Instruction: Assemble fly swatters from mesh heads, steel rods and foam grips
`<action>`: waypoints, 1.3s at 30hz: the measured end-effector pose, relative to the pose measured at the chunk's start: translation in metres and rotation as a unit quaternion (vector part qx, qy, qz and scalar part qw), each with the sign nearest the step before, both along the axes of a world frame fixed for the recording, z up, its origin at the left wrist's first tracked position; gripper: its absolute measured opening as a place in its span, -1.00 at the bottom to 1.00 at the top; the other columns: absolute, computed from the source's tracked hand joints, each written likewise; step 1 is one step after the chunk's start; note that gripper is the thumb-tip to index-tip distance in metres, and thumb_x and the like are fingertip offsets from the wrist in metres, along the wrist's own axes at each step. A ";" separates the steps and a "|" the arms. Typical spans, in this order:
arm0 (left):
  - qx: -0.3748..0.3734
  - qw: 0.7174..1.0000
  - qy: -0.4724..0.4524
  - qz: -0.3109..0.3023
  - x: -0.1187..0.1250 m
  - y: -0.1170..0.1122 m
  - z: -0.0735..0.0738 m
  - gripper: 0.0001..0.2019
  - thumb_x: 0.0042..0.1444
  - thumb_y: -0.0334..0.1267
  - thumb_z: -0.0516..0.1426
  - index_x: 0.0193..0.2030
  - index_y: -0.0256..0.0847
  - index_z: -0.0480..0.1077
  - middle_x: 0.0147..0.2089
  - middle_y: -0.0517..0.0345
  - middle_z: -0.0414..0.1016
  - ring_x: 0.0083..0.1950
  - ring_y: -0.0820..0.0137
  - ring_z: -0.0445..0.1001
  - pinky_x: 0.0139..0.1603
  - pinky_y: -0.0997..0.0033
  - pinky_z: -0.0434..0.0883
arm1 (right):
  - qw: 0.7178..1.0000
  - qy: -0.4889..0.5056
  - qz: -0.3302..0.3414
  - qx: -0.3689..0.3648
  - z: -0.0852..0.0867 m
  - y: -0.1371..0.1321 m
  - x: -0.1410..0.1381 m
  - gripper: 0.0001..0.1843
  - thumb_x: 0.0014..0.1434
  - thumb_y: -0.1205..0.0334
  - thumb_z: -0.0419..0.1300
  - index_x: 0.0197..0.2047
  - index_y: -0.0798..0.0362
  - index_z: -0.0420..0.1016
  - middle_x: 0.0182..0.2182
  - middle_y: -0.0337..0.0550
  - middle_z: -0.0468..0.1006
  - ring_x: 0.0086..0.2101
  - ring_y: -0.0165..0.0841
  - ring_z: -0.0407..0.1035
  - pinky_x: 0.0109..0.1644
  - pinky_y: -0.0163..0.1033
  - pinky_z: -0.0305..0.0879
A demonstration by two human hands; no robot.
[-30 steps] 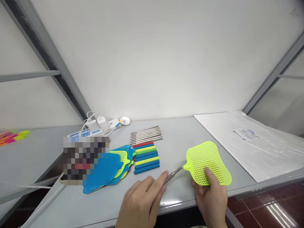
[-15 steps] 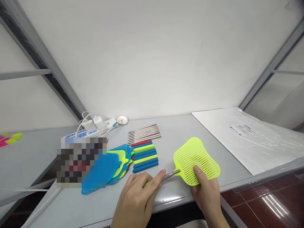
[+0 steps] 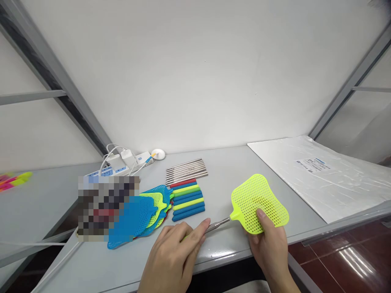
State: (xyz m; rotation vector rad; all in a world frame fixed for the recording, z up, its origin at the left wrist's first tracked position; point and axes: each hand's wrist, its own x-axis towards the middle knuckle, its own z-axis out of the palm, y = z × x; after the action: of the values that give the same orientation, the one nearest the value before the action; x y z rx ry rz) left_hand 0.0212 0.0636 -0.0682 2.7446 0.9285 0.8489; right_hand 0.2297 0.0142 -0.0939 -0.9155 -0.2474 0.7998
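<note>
My left hand (image 3: 171,256) is closed around a handle, of which a bit of yellow-green grip shows. A thin metal telescopic rod (image 3: 218,224) sticks out from it to the right. The rod's tip meets the neck of a yellow-green fly swatter head (image 3: 259,201); how deep it sits inside is hidden. My right hand (image 3: 270,248) pinches that perforated head, thumb on top and fingers underneath. Left of the hands lie overlapping blue and yellow-green swatter heads (image 3: 137,217). Beside them is a row of coloured grips (image 3: 187,199), with several metal rods (image 3: 186,171) behind.
A power strip (image 3: 113,169) with white plugs and cables stands at the back left, near a white round object (image 3: 158,154). A blurred-out patch (image 3: 100,207) covers something on the left. A flat white package (image 3: 317,175) lies on the right of the grey table (image 3: 222,183).
My right hand and the swatter head have moved slightly right and up. The neck now sits at the rod's tip, where the rod overlapped it before. My left hand has barely moved.
</note>
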 end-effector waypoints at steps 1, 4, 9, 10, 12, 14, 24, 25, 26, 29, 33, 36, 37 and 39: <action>-0.002 1.000 0.003 -0.001 0.000 0.000 0.000 -0.56 0.34 -0.29 0.05 0.34 0.05 0.24 -0.28 0.19 0.45 -0.32 0.39 0.43 -0.30 0.39 0.37 | 1.000 -0.001 -0.002 -0.001 -0.001 0.000 0.000 -0.73 0.01 0.13 0.41 -0.27 -0.04 0.44 -0.57 -0.43 0.35 -0.71 -0.58 0.04 -0.62 -0.39 0.20; -0.005 1.000 0.005 0.000 0.000 0.000 -0.001 -0.57 0.35 -0.29 0.04 0.33 0.04 0.25 -0.29 0.18 0.45 -0.33 0.38 0.42 -0.30 0.38 0.37 | 1.000 -0.001 -0.005 -0.008 -0.005 -0.001 0.003 -0.68 -0.04 0.13 0.44 -0.22 -0.05 0.47 -0.50 -0.36 0.44 -0.67 -0.54 0.16 -0.64 -0.41 0.18; -0.018 1.000 0.010 -0.010 -0.001 -0.002 0.001 -0.60 0.36 -0.30 0.00 0.30 -0.02 0.28 -0.31 0.19 0.45 -0.34 0.39 0.44 -0.32 0.39 0.37 | 0.999 -0.013 0.015 -0.030 -0.012 -0.001 0.007 -0.57 -0.06 0.08 0.45 -0.11 -0.05 0.50 -0.34 -0.19 0.58 -0.38 -0.31 0.48 -0.45 -0.32 0.39; -0.022 1.000 0.013 -0.013 -0.001 -0.003 0.001 -0.61 0.36 -0.30 -0.01 0.30 -0.04 0.28 -0.32 0.20 0.46 -0.35 0.39 0.44 -0.33 0.39 0.38 | 0.999 -0.013 0.017 -0.030 -0.013 -0.001 0.008 -0.56 -0.06 0.07 0.45 -0.10 -0.05 0.50 -0.34 -0.19 0.59 -0.37 -0.30 0.49 -0.45 -0.32 0.38; -0.029 0.999 0.023 -0.014 -0.001 -0.005 0.003 -0.61 0.36 -0.29 -0.02 0.29 -0.06 0.29 -0.32 0.19 0.47 -0.35 0.38 0.44 -0.34 0.37 0.38 | 0.999 -0.016 0.027 -0.027 -0.015 -0.002 0.009 -0.58 -0.05 0.08 0.45 -0.12 -0.06 0.50 -0.37 -0.21 0.58 -0.46 -0.35 0.45 -0.53 -0.35 0.30; -0.030 0.999 0.032 -0.011 0.000 -0.006 0.004 -0.62 0.36 -0.29 -0.03 0.27 -0.09 0.32 -0.32 0.18 0.49 -0.36 0.36 0.44 -0.34 0.35 0.39 | 0.999 -0.022 0.037 -0.027 -0.017 -0.003 0.010 -0.63 -0.04 0.09 0.45 -0.17 -0.07 0.50 -0.39 -0.24 0.58 -0.56 -0.41 0.36 -0.60 -0.36 0.21; -0.038 0.999 0.029 0.027 -0.005 -0.013 0.013 -0.66 0.34 -0.32 -0.06 0.16 -0.14 0.39 -0.30 0.10 0.52 -0.36 0.31 0.47 -0.34 0.33 0.41 | 0.981 -0.112 0.152 -0.046 -0.002 0.001 -0.006 -0.67 0.00 -0.01 0.42 -0.41 0.03 0.44 -0.59 -0.31 0.36 -0.61 -0.45 0.17 -0.55 -0.27 0.19; -0.041 0.999 0.024 0.024 -0.005 -0.014 0.014 -0.66 0.34 -0.33 -0.07 0.14 -0.14 0.40 -0.31 0.09 0.53 -0.37 0.31 0.48 -0.35 0.33 0.41 | 0.978 -0.124 0.162 -0.038 0.000 0.003 -0.009 -0.67 0.00 0.00 0.42 -0.45 0.03 0.42 -0.61 -0.33 0.32 -0.62 -0.46 0.13 -0.54 -0.27 0.18; -0.044 0.999 0.018 0.020 -0.006 -0.015 0.015 -0.67 0.33 -0.33 -0.07 0.12 -0.15 0.40 -0.31 0.09 0.54 -0.37 0.30 0.49 -0.35 0.33 0.41 | 0.976 -0.135 0.168 -0.033 0.002 0.004 -0.012 -0.66 0.00 0.00 0.42 -0.46 0.03 0.40 -0.62 -0.34 0.29 -0.61 -0.47 0.11 -0.53 -0.27 0.17; -0.049 0.999 -0.002 0.017 -0.007 -0.017 0.016 -0.69 0.34 -0.33 -0.09 0.08 -0.15 0.41 -0.31 0.09 0.58 -0.37 0.30 0.52 -0.30 0.32 0.44 | 0.968 -0.166 0.185 -0.036 0.009 0.006 -0.020 -0.64 -0.04 -0.01 0.43 -0.47 0.04 0.41 -0.60 -0.33 0.29 -0.59 -0.45 0.12 -0.51 -0.27 0.15; -0.076 0.996 -0.017 0.037 -0.009 -0.020 0.014 -0.72 0.36 -0.31 -0.10 -0.01 -0.11 0.40 -0.24 0.13 0.63 -0.34 0.31 0.57 -0.25 0.33 0.46 | 0.956 -0.225 0.183 -0.040 0.021 0.005 -0.026 -0.64 0.08 -0.01 0.35 -0.50 0.05 0.38 -0.58 -0.30 0.28 -0.54 -0.44 0.16 -0.46 -0.26 0.10; -0.094 0.995 -0.006 0.041 -0.011 -0.023 0.014 -0.74 0.36 -0.29 -0.11 -0.06 -0.10 0.40 -0.26 0.14 0.63 -0.37 0.30 0.57 -0.40 0.36 0.41 | 0.948 -0.249 0.189 -0.056 0.026 0.002 -0.030 -0.60 0.11 -0.03 0.32 -0.54 0.05 0.33 -0.60 -0.30 0.26 -0.54 -0.43 0.14 -0.44 -0.25 0.07; -0.094 0.995 -0.001 0.042 -0.011 -0.023 0.015 -0.74 0.36 -0.29 -0.10 -0.07 -0.10 0.40 -0.28 0.14 0.63 -0.39 0.29 0.57 -0.43 0.36 0.38 | 0.949 -0.242 0.192 -0.060 0.026 0.002 -0.032 -0.59 0.11 -0.04 0.32 -0.55 0.04 0.32 -0.61 -0.31 0.24 -0.54 -0.44 0.13 -0.44 -0.25 0.07; -0.085 0.995 0.008 0.044 -0.010 -0.023 0.014 -0.75 0.35 -0.29 -0.10 -0.06 -0.11 0.41 -0.32 0.14 0.61 -0.41 0.29 0.54 -0.44 0.36 0.35 | 0.957 -0.212 0.192 -0.056 0.025 0.003 -0.034 -0.56 0.10 -0.07 0.32 -0.55 0.03 0.28 -0.64 -0.35 0.18 -0.57 -0.45 0.08 -0.46 -0.26 0.07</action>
State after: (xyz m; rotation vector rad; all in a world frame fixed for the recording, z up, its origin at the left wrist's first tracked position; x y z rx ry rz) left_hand 0.0110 0.0404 -0.0539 2.5855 1.0790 0.7263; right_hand 0.1954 0.0171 -0.0692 -1.1611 -0.7802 0.9739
